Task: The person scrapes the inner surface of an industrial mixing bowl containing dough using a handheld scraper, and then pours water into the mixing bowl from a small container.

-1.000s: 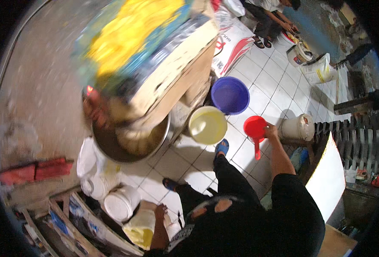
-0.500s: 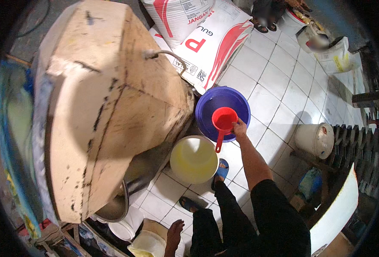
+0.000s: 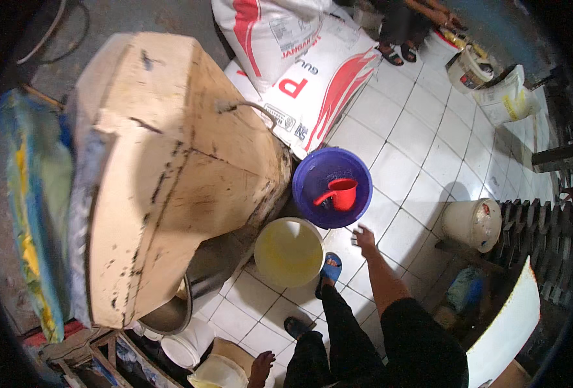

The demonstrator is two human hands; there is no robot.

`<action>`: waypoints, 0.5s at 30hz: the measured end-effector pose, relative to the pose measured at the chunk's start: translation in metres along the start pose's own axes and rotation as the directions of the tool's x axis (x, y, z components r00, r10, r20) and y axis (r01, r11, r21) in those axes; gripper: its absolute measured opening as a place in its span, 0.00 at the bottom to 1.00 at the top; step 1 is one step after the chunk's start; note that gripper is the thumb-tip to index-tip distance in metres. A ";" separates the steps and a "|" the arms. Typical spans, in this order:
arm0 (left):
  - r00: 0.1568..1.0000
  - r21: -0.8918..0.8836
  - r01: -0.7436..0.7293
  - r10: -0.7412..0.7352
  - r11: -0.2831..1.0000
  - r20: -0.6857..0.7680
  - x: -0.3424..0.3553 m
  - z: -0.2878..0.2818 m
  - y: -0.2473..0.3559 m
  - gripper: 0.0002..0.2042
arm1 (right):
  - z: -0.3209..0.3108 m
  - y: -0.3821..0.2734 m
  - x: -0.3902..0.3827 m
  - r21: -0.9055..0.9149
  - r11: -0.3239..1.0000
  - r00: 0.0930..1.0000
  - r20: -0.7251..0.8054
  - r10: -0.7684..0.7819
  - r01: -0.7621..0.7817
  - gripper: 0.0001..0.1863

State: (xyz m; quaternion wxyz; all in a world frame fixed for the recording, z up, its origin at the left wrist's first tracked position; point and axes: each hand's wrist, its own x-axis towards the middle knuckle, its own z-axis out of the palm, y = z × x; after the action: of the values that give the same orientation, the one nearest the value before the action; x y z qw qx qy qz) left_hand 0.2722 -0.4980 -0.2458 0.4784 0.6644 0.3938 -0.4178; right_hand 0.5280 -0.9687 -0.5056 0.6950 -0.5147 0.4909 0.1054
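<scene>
A red plastic dipper (image 3: 342,194) lies in the purple-blue tub (image 3: 368,191), its handle pointing left. The tub seems to hold water, and the dipper is free of both hands. Just below the tub's near rim is my right hand (image 3: 364,240), empty, with its fingers apart. Beside the tub, nearer to me and to the left, stands a white bucket (image 3: 265,234) with a yellowish inside. My left hand (image 3: 260,368) hangs low near the bottom edge, fingers loosely apart, holding nothing, close to a pale container (image 3: 220,373).
A big cream-coloured machine housing (image 3: 147,174) fills the left, with a metal bowl (image 3: 181,310) under it. White-and-red sacks (image 3: 328,77) lie behind the tub. A lidded white bucket (image 3: 471,223) stands at right. Another person's feet (image 3: 399,54) show at the far end.
My right hand has let go of the red dipper and drawn back toward me, out of the tub. The dipper now lies in the tub, turned with its handle to the left.
</scene>
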 end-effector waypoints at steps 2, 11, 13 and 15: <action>0.998 0.021 -0.066 0.066 0.998 -0.019 -0.009 0.002 0.032 0.20 | -0.047 0.056 -0.040 0.111 0.992 0.986 0.160 0.045 -0.064 0.18; 0.950 -0.079 -0.295 0.301 0.952 0.080 -0.015 -0.042 0.031 0.21 | -0.125 0.083 -0.262 -0.653 0.757 0.996 0.079 0.038 0.023 0.25; 0.945 -0.053 -0.308 0.312 0.950 0.095 -0.010 -0.062 0.005 0.20 | -0.122 0.081 -0.303 -0.614 0.788 0.998 0.064 -0.020 0.055 0.26; 0.974 -0.069 -0.224 0.227 0.972 0.030 0.017 -0.094 -0.039 0.18 | -0.103 0.067 -0.334 -0.659 0.739 0.990 0.085 -0.109 0.138 0.25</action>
State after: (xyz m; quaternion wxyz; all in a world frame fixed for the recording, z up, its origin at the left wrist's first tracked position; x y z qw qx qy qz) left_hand 0.2589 -0.3962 -0.2550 0.5513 0.6811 0.3202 -0.3601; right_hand 0.2596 -0.9030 -0.2818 0.4822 -0.7569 0.3718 0.2372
